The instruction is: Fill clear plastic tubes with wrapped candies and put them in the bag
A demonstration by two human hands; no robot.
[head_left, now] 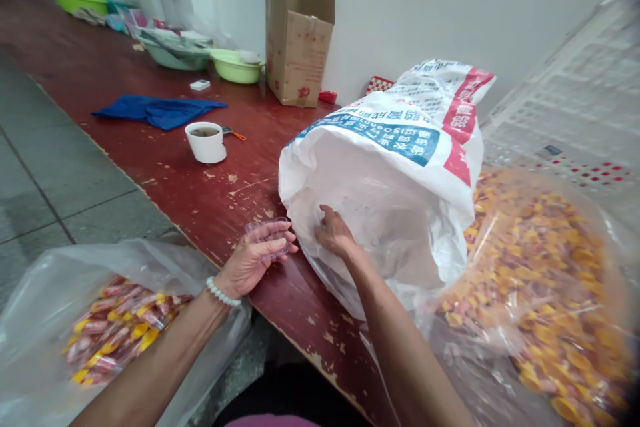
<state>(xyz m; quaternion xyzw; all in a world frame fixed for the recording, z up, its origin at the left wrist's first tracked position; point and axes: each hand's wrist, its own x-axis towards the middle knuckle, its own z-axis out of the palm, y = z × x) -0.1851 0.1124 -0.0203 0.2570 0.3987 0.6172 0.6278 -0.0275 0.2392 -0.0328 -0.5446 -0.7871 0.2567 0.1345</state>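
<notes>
My left hand, with a beaded bracelet at the wrist, is closed around clear plastic pieces above the table edge. Their exact kind is hard to make out. Inside the mouth of a large white printed sack, my right hand has its fingers curled, and a faint clear glint shows between finger and thumb. Clear plastic lines the sack, which lies on its side with its opening toward me.
Yellow-capped small tubes fill a clear bag at lower left. Many yellow-ended pieces fill another at right, by a white crate. A white cup, blue cloth, cardboard box and basins stand on the red table.
</notes>
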